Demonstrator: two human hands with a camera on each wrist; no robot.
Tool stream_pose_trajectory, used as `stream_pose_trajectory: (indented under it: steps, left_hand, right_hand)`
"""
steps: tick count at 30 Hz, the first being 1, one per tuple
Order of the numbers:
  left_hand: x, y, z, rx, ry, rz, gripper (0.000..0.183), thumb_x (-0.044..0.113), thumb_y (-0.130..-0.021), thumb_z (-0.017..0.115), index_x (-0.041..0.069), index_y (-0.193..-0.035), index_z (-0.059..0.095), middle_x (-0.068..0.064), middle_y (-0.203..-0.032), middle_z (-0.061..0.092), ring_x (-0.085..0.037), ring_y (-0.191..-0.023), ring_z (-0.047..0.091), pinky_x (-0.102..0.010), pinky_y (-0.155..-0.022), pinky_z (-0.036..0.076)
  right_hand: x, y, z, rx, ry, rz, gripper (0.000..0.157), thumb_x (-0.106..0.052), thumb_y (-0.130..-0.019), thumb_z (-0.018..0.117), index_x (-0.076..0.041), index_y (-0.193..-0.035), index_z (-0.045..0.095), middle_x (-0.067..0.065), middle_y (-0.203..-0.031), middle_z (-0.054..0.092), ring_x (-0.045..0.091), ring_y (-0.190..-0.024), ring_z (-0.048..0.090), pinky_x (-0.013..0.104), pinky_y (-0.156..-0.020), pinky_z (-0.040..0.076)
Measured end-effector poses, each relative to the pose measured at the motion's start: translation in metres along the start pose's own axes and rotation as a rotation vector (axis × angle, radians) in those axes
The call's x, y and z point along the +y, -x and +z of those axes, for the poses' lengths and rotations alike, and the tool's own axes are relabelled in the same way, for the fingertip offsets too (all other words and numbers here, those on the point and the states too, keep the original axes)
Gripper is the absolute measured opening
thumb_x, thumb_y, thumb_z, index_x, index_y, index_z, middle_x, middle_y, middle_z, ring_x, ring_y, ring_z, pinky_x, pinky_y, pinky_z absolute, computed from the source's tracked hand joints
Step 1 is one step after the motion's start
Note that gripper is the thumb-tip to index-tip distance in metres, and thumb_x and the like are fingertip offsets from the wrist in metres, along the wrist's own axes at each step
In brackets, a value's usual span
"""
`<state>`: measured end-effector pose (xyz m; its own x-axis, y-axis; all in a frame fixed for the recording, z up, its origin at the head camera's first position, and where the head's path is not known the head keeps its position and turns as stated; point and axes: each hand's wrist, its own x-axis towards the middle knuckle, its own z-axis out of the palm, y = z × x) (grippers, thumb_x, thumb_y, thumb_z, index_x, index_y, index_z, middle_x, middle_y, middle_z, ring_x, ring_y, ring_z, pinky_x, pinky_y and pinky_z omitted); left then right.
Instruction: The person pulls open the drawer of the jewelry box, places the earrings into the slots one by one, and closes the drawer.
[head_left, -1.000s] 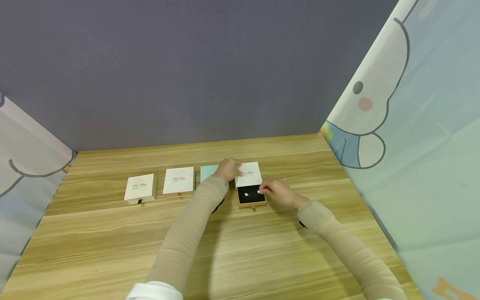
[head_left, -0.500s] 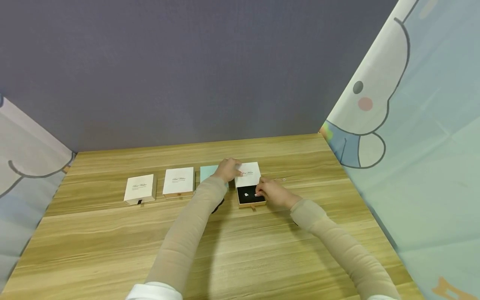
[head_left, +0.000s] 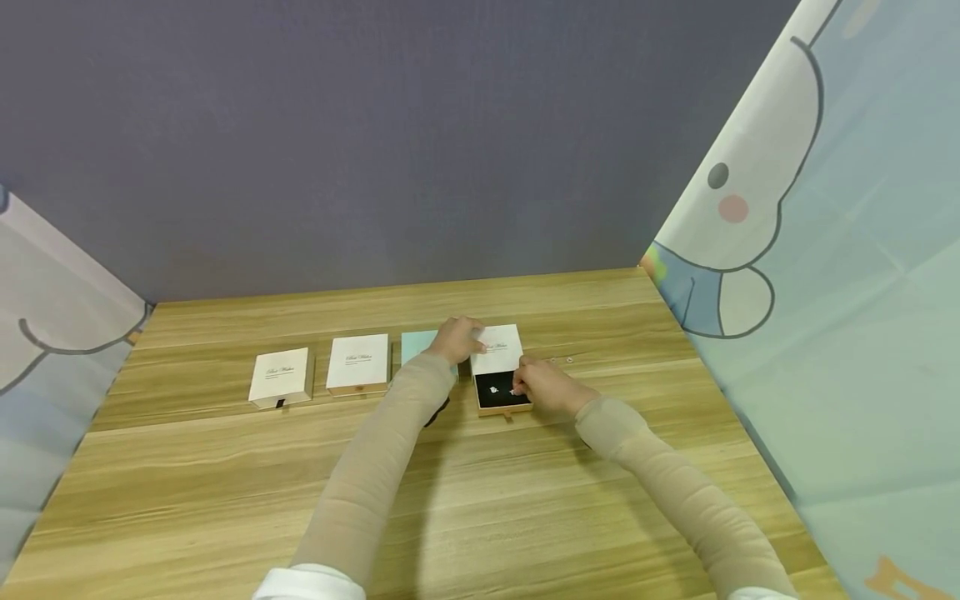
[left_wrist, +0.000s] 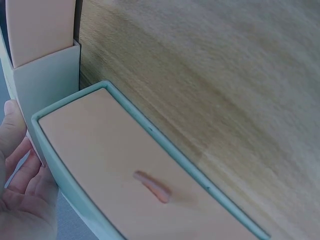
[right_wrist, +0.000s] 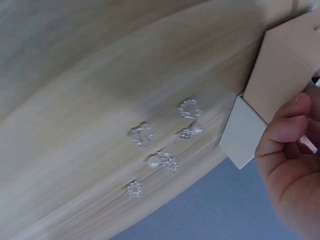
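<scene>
At the left of the counter (head_left: 510, 517) stands a white box (head_left: 282, 375) with a black tab on its near side, then a second white box (head_left: 358, 363), then a teal box (head_left: 418, 342) partly hidden under the arm.

The left hand (head_left: 455, 340) reaches over the teal box and grips the next box's white sleeve (head_left: 498, 354) at its left side, thumb on the top. That looks like thin, stiff card, light enough to slide if nudged, so the side walls are the place to steady it; pressing on the lettered top could dent it.

Its drawer (head_left: 504, 410) is pulled out to the near side. On the dark lining, probably soft and yielding, a left earring (head_left: 493, 389) sits by itself. A right earring (head_left: 512, 392) lies near the drawer's right side, at the pinched fingertips of the right hand (head_left: 551, 385), which seems to hold it. It should be nearly weightless, hard, slippery and easily bent; best taken by the rim of its setting.

Farther right, on the bare wood, lie loose sparkling pieces (right_wrist: 171, 164), some with pearl-like beads, likely just as delicate and prone to skid under a fingertip.
</scene>
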<state>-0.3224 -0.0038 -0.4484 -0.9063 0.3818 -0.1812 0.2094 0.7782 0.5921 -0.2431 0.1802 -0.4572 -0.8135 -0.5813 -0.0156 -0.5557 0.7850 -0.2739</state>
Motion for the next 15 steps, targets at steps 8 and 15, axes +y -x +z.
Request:
stream_pose_trajectory:
  steps: [8,15]
  left_hand:
    - [0.0001,-0.0012,0.0018,0.006,-0.010,0.004,0.047,0.018,-0.082,0.069,0.008,-0.125,0.057,-0.009,-0.131,0.054,-0.029,-0.124,0.045,-0.039,-0.105,0.038]
    - [0.0001,-0.0013,0.0006,0.007,-0.014,-0.005,0.047,0.018,-0.082,0.069,0.008,-0.126,0.056,-0.009,-0.131,0.054,-0.029,-0.125,0.045,-0.039,-0.106,0.036]
  right_hand:
    - [-0.0020,-0.0040,-0.0035,-0.053,-0.080,0.098,0.013,-0.004,-0.084,0.064,-0.008,-0.073,0.071,0.000,-0.076,0.059,0.007,-0.066,0.053,0.018,-0.060,0.047]
    - [0.0037,0.0010,0.0018,0.050,-0.144,0.070,0.009,-0.011,-0.082,0.067,-0.008,-0.075,0.072,0.000,-0.075,0.063,0.007,-0.066,0.053,0.020,-0.061,0.047]
